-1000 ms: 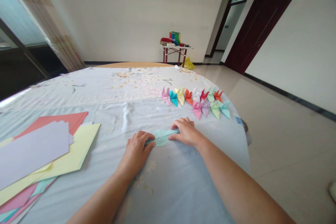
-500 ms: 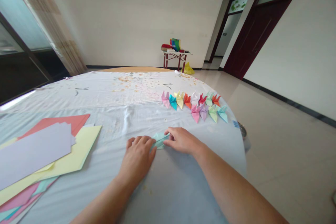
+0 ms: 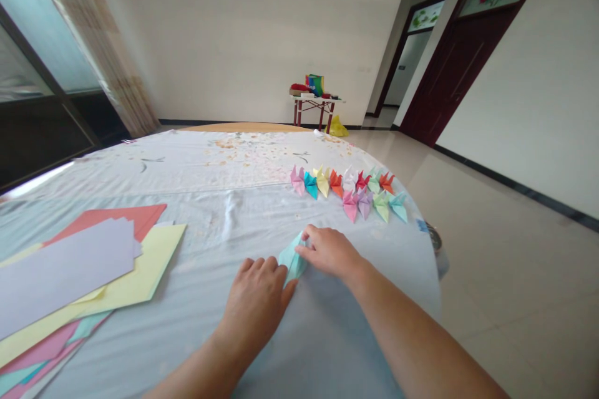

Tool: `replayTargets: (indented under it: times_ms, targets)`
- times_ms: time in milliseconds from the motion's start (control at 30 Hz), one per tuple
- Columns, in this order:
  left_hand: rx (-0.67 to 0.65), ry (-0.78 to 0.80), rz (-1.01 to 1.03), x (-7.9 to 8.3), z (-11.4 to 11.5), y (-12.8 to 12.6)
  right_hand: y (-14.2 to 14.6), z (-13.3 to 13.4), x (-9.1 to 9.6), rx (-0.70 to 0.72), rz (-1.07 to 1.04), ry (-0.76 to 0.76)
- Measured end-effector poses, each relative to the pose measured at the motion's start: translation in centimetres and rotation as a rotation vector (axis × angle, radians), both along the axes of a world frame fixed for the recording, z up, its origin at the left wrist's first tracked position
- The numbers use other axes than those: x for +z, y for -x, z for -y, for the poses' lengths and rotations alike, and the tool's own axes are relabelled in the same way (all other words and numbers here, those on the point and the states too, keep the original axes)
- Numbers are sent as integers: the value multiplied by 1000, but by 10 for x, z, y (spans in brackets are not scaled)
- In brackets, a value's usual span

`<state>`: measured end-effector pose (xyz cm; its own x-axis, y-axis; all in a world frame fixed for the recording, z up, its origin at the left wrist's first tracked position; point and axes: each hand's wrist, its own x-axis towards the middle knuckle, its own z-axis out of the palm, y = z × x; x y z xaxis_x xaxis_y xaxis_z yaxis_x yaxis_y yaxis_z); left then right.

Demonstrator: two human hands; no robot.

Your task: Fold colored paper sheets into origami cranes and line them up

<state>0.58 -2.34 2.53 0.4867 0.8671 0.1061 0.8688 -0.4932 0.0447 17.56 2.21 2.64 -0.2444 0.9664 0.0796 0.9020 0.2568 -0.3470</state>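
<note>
A small folded sheet of pale aqua paper (image 3: pixel 292 258) is held between my hands, tilted, just above or on the cloth. My left hand (image 3: pixel 260 287) grips its near left end, the thumb on the near side and the fingers curled behind. At the upper right edge my right hand (image 3: pixel 328 250) pinches the paper between thumb and fingers. Part of the paper is covered by my fingers. Beyond my right hand, several folded paper cranes (image 3: pixel 350 204) in pink, blue, yellow, orange, white and green stand in two rows.
Loose coloured paper sheets (image 3: pixel 65 271) lie overlapping at the left. A pale floral tablecloth (image 3: pixel 206 199) covers the round table, whose right edge curves past the cranes. A small side table (image 3: pixel 314 100) with a colourful bag stands by the far wall, near a yellow plastic bag (image 3: pixel 337 127).
The aqua paper has turned to a steeper slant. My left hand has moved toward me and slightly right; my right hand keeps its pinch. The view has shifted slightly.
</note>
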Motion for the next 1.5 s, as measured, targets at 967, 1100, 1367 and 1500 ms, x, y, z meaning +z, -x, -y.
replayTargets:
  times_ms: [967,1100,1367,1500]
  targets:
    - [-72,-94,182,-7,-19,18,-13,-11,-9,496,-168,62]
    - [-51,-10,157,-8,-19,19,-11,-10,-9,501,-74,37]
    - [26,-12,142,-5,-20,22,-6,-17,-19,445,-5,-101]
    - [-20,-9,200,-9,-24,25,-5,-15,-20,450,9,-91]
